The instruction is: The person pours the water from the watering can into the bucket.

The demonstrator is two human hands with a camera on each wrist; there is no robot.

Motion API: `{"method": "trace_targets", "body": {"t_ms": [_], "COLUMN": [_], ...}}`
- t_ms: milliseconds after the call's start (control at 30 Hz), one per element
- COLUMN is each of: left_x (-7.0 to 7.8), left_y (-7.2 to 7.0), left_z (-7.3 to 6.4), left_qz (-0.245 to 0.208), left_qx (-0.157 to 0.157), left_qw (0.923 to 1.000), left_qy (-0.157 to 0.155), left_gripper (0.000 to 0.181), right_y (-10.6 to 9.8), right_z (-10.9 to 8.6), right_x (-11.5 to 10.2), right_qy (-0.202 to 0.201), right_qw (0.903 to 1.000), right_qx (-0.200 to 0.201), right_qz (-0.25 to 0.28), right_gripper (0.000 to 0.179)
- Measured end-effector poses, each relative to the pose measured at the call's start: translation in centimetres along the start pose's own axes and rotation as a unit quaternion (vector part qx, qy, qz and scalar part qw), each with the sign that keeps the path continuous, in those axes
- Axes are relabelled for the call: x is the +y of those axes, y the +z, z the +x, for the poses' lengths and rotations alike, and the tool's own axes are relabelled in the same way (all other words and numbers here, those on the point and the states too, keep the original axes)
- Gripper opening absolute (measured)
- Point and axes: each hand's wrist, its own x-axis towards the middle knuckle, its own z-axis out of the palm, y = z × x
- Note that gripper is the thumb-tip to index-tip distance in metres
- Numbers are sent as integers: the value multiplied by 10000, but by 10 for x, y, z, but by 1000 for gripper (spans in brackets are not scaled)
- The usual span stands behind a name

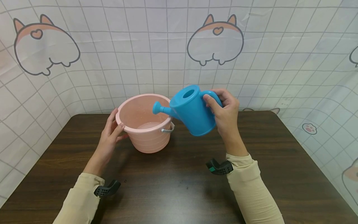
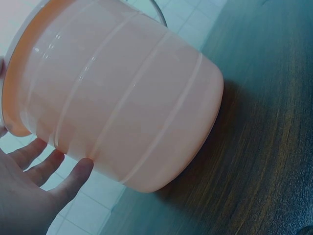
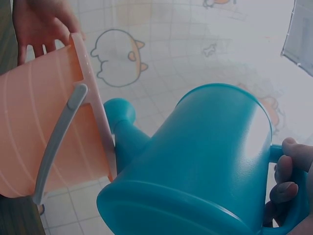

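Note:
A pink bucket (image 1: 149, 140) stands on the table, and its inside shows a pale round bottom. My left hand (image 1: 109, 133) holds it at the left of its rim, with several fingers (image 2: 78, 174) against the outer wall in the left wrist view. My right hand (image 1: 227, 109) grips the handle of a blue watering can (image 1: 193, 115). The can is raised off the table and tilted to the left. Its spout (image 1: 160, 108) reaches over the bucket's right rim. No water stream can be made out.
The dark wooden table (image 1: 173, 186) spreads under both arms. Behind it hangs a white gridded cloth (image 1: 134, 49) with cartoon animal prints. A grey bail handle (image 3: 58, 142) hangs down the bucket's side facing the can.

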Motion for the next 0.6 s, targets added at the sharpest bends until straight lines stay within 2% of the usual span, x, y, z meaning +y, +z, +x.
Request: {"method": "trace_targets", "body": {"t_ms": [600], "left_x": [0], "left_y": [-1], "left_z": [0], "left_qz": [105], "left_qx": [-30], "left_qw": [9999], "left_qy": [-13], "left_gripper": [60], "right_y": [0], "right_z": [0], "right_x": [1], "right_qy": [28], "right_qw": [10000], "right_qx": [10], "right_qz": [-55], "right_gripper": [22]}}
